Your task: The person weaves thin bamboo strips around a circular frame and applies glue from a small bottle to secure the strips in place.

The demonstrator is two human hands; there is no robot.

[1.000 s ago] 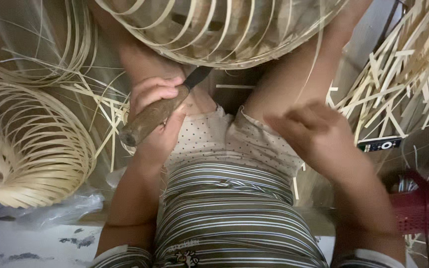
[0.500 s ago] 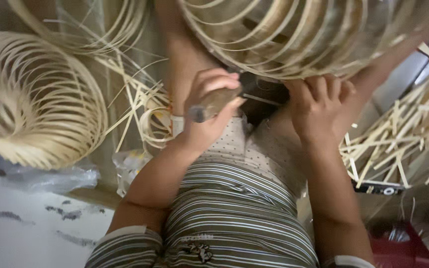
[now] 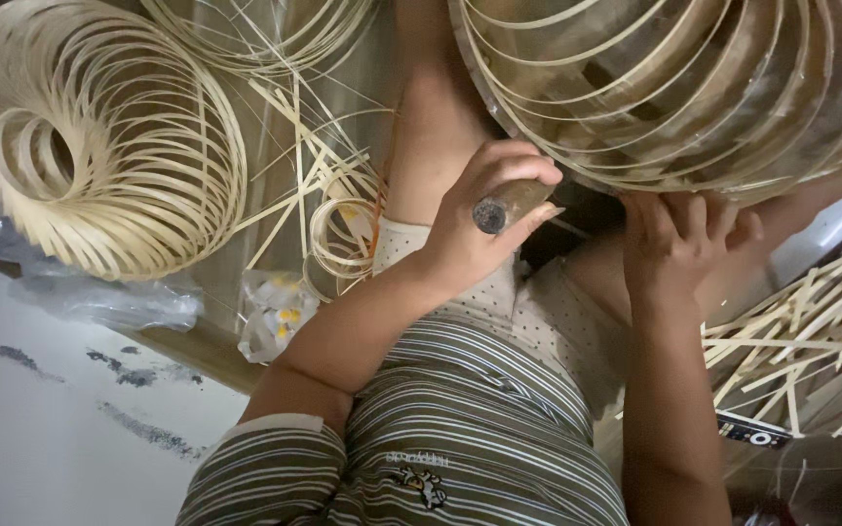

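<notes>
Bamboo-strip frame steadied by right hand, fingers spread; left hand grips wooden handle.

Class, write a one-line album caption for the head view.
Left hand grips a wooden handle while right hand steadies a bamboo frame.

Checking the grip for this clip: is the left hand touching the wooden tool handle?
Touching. The head view shows the left hand with fingers wrapped round the wooden tool handle, no gap.
</notes>
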